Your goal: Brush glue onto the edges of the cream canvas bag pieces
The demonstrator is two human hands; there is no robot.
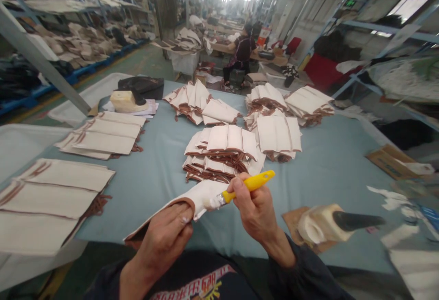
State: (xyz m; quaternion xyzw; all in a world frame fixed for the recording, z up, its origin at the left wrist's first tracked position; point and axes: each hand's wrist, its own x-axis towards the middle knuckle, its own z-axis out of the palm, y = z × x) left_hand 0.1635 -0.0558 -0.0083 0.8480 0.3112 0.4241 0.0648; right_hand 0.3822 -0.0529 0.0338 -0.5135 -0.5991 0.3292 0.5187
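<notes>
My right hand [255, 206] grips a brush with a yellow handle [252, 183]. Its bristles, coated in something white, touch a white piece with brown edging [206, 192]. My left hand [168, 231] is closed on that piece near its brown edge, and some fingers are hidden by the material. Just beyond it lies a stack of similar white pieces with brown undersides [228, 142]. To the right of my right hand, a cream container with a dark handle [322, 224] lies on brown cardboard.
More stacked pieces lie on the blue-green table [154, 176], at the left [55, 199] and back right [277, 135]. A yellowish block [123, 101] sits by a black bag [146, 87]. Farther away, a person [243, 53] sits near another table. A cardboard box [394, 163] is at the right.
</notes>
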